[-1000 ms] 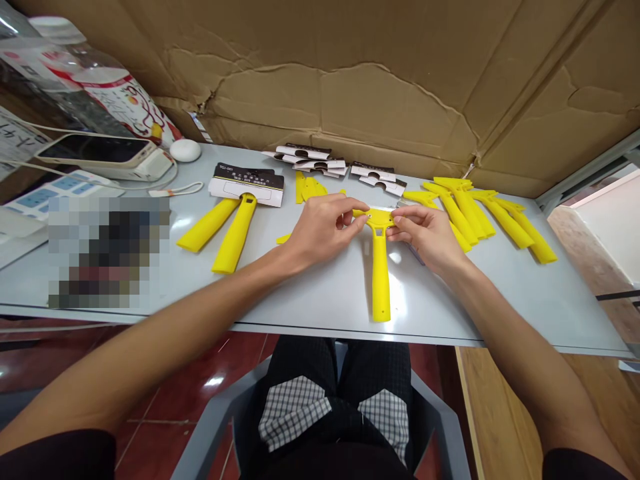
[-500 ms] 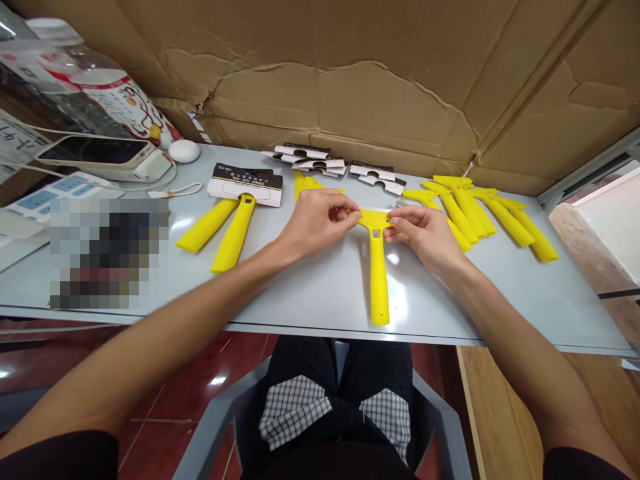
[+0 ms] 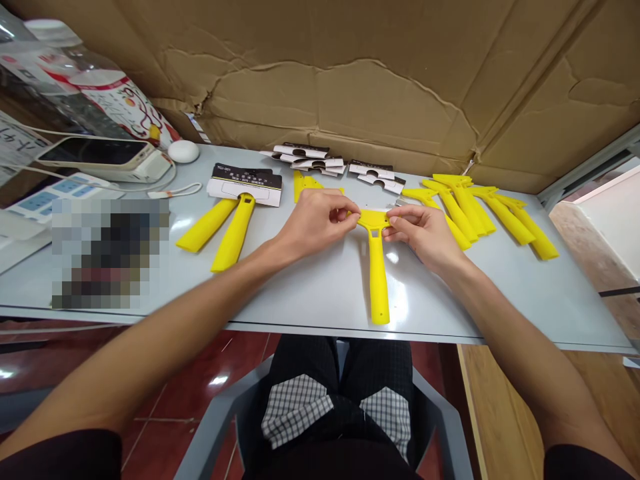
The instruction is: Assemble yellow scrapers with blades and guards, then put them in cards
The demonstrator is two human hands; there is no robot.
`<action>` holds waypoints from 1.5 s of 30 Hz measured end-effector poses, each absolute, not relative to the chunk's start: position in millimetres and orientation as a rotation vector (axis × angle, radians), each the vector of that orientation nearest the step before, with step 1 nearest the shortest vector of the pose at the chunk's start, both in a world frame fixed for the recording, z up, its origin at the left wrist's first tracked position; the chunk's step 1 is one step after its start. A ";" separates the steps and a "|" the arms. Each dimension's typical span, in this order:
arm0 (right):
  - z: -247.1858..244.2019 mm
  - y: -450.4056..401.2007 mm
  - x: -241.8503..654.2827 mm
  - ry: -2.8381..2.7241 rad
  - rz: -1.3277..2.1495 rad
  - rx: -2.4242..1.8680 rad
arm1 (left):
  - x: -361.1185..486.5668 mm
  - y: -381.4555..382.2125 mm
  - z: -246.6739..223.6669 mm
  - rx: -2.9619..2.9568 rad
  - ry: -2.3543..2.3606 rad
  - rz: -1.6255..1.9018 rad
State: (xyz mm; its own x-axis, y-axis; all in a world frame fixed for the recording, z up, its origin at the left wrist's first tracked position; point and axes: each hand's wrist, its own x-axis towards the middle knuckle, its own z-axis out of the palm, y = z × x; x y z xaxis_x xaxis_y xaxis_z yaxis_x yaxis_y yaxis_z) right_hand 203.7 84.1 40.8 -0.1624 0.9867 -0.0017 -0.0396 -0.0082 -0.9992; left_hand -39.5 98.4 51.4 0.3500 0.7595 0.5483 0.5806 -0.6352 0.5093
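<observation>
A yellow scraper (image 3: 379,273) stands between my hands with its handle toward me and its wide head away from me. My left hand (image 3: 320,220) pinches the left corner of the head between thumb and fingers. At the right corner, my right hand (image 3: 425,233) grips the head in the same way. Just behind my left hand lies a flat yellow plastic piece (image 3: 306,183), partly hidden by that hand. Several more yellow scrapers (image 3: 480,210) lie in a loose row right of my right hand.
Two yellow scrapers with a black and white card sleeve (image 3: 245,187) over their heads lie at left. Folded card sleeves (image 3: 310,159) rest along the cardboard wall (image 3: 350,100). A phone (image 3: 97,152), a white egg-shaped item (image 3: 183,151) and a bottle (image 3: 115,93) stand far left.
Almost nothing differs. Both hands keep their hold on the scraper's head, and the scraper stays in nearly the same place.
</observation>
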 end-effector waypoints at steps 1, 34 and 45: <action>40.9 84.0 203.7 -1.295 1.350 -1.098 | -39.5 98.3 51.5 2.383 1.213 1.155; 46.0 83.2 203.4 -1.257 1.342 -1.093 | -41.0 98.1 51.2 2.460 1.237 1.166; 46.2 83.4 203.2 -1.241 1.345 -1.086 | -41.8 99.1 49.6 2.511 1.213 1.123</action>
